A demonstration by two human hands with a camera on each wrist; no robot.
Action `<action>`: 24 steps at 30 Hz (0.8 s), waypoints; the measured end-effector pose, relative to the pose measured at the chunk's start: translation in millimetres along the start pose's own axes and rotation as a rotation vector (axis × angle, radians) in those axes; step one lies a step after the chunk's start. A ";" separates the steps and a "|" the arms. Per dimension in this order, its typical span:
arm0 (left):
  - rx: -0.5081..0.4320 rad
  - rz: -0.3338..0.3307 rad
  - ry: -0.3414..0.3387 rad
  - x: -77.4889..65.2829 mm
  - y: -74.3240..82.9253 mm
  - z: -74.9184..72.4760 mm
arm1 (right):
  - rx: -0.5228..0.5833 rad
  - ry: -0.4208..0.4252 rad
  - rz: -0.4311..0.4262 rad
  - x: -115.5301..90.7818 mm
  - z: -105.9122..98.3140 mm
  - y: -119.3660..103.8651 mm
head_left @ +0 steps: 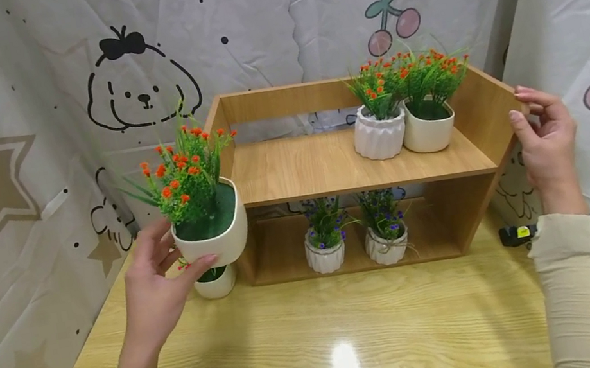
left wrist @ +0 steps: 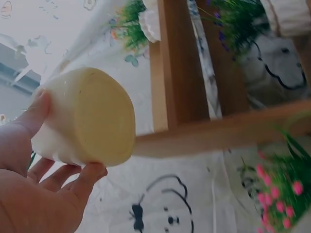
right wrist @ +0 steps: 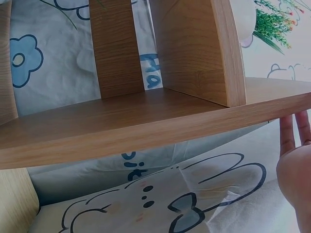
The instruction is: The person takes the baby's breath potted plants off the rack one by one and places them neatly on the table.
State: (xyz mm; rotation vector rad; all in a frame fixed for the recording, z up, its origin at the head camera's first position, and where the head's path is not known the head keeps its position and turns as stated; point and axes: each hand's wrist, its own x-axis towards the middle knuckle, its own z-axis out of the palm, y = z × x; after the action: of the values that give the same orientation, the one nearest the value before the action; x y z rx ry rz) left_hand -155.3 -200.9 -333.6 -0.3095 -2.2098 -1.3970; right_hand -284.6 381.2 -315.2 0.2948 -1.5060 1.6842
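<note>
- Worktop [head_left: 351, 311]: carries the shelf unit [head_left: 292, 168].
- Shelf unit: looks partway filled with pots, four on, two off.
- Held pot [head_left: 223, 241]: mid-air, left of shelf unit; long axis near upright, leaning left, orange flowers [head_left: 184, 170] pointing up; left grip [head_left: 154, 286] clamped round it.
- Right grip [head_left: 549, 145]: pinched on right panel [head_left: 483, 120].
- Orange-flowered pots [head_left: 379, 133]: up top, right.
- Purple-flowered pots [head_left: 326, 255]: lower level.
- Pink-flowered pot [head_left: 217, 287]: worktop, left, unshelved.

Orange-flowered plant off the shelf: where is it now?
In the head view, the orange-flowered plant is at left, in the left hand, near the wooden shelf, partly hiding another pot.
</note>
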 end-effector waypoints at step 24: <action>-0.066 -0.265 0.260 -16.0 -107.0 -68.7 | -0.026 0.006 0.005 -1.4 2.2 -0.2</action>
State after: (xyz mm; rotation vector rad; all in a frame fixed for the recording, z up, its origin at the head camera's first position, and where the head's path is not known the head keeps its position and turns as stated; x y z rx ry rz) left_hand -169.1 -308.8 -401.4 0.1428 -2.0465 -1.5515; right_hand -284.4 378.7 -315.5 0.2726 -1.5245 1.6671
